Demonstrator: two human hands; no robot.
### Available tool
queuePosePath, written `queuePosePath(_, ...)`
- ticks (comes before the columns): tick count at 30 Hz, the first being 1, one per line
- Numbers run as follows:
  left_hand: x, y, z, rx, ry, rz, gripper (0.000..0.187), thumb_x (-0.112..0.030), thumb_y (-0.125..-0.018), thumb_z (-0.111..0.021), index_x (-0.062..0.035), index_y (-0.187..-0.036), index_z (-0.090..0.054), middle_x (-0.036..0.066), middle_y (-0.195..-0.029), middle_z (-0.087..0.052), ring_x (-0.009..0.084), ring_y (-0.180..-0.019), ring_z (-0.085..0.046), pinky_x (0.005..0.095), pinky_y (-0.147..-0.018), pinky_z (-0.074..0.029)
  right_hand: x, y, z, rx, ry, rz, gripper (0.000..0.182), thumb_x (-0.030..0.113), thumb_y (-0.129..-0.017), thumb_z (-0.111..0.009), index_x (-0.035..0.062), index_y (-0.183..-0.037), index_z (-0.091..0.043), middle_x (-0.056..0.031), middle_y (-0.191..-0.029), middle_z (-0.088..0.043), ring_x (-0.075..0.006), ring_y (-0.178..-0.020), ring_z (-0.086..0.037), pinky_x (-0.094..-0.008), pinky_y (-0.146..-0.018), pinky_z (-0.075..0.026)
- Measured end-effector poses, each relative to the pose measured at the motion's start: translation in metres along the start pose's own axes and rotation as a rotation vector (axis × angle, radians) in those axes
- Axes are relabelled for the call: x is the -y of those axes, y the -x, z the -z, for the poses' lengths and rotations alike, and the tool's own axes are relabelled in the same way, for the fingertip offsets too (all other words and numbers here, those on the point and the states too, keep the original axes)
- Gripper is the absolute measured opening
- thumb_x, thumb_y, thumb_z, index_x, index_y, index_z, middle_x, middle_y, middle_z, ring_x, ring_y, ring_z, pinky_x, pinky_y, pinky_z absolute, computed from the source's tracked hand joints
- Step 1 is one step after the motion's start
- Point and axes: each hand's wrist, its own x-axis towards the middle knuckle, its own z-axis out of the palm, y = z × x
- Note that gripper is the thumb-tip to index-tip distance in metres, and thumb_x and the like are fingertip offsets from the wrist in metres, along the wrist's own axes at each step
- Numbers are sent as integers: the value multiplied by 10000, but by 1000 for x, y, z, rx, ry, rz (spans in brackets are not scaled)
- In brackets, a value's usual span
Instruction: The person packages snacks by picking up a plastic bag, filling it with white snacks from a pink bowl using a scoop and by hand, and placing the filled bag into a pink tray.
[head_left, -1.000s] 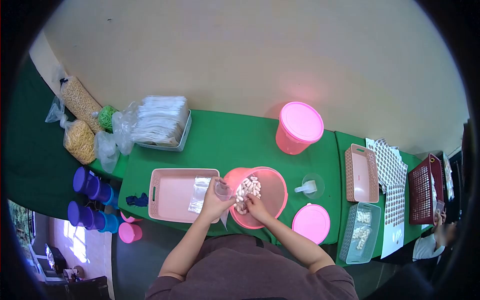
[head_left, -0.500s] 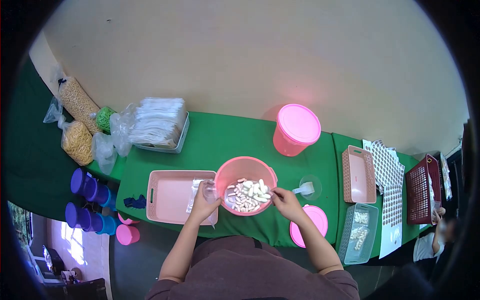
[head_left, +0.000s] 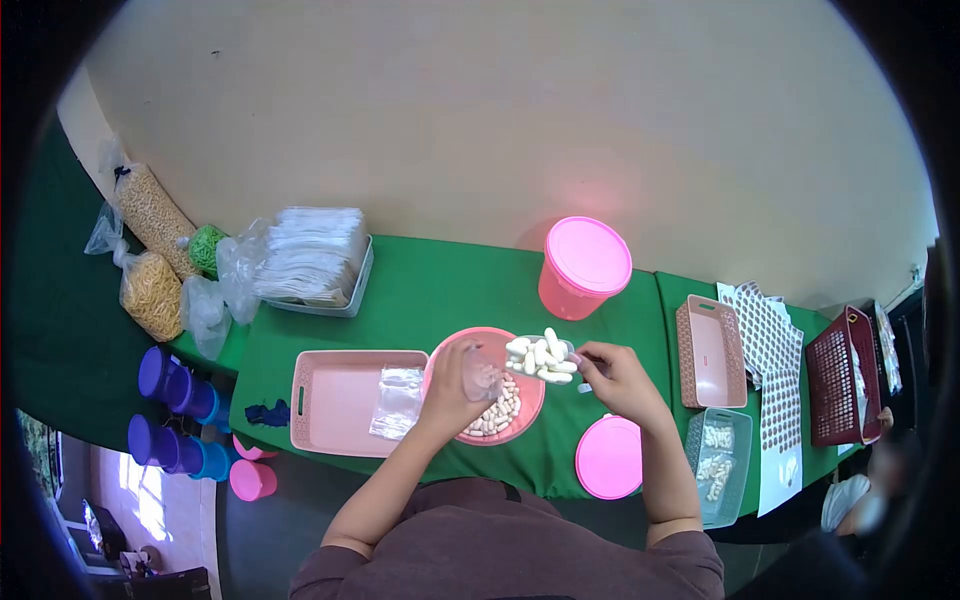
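Note:
My right hand (head_left: pixel 618 382) grips a scoop (head_left: pixel 541 358) heaped with white oblong pieces, raised over the right rim of a pink tub (head_left: pixel 531 420). More of these pieces (head_left: pixel 500 408) lie in the tub. Over the tub's left side, my left hand (head_left: pixel 455 395) is closed around a clear plastic bag (head_left: pixel 483 375). Left of the tub is a pink tray (head_left: pixel 335 405) with a stack of clear bags (head_left: pixel 398 402) at its right end.
A lidded pink bucket (head_left: pixel 586 268) stands behind; a pink lid (head_left: pixel 609 457) lies near the front edge. Rightward are a pink basket (head_left: pixel 712 355), a clear bin (head_left: pixel 735 500), sticker sheets (head_left: pixel 783 425) and a co-worker (head_left: pixel 850 503). A bin of white packets (head_left: pixel 315 255) stands back left.
My right hand has lifted the scoop with its load up out of the tub. My left hand has moved right with the clear bag, from the tray's edge to over the tub.

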Motion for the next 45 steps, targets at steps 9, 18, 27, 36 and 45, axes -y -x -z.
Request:
queuePosePath(9, 18, -3, -45, 121, -174, -101, 805, -165, -571, -802, -50, -1255, -394, 179, -1187, -452, 385, -1145, -419, 481, -999, -325, 13, -15, -13, -59, 456, 225, 247, 129, -776, -709, 29, -996, -654, -118, -822, -646, -227, -724, -622, -312, -648, -494)
queuePosePath(18, 43, 7, -62, 53, -57, 20, 832, -186, -580, -817, -36, -1268, -373, 189, -1204, -457, 392, -1142, -433, 478, -967, -367, 16, -36, -40, 62, -281, 218, 251, 94, -819, -703, -22, -1036, -649, -78, -937, -645, -121, -818, -599, -269, -731, -483)
queuePosePath(27, 41, 4, -51, 3, -52, 0, 821, -181, -594, -818, -64, -1278, -380, 162, -1189, -505, 370, -1120, -470, 466, -944, -396, 3, -29, -40, -166, -191, 222, 192, 70, -863, -644, -31, -1026, -645, -78, -950, -626, -128, -860, -597, -271, -771, -482)
queuePosePath(36, 39, 0, -47, -16, 63, 45, 914, -86, -702, -716, -142, -1470, -223, 195, -1387, -343, 396, -1201, -446, 461, -954, -441, -17, -27, -39, -386, -173, 231, 167, 49, -867, -630, -17, -1020, -645, -76, -942, -620, -131, -825, -598, -270, -740, -482)
queuePosePath(45, 44, 2, -43, 109, -267, -18, 843, -40, -641, -719, -155, -1403, -375, 202, -1341, -389, 403, -1208, -435, 451, -986, -408, -51, -28, -75, -90, -132, 118, 201, 55, -843, -622, -30, -1026, -633, -150, -866, -626, -213, -742, -632, -319, -693, -513)
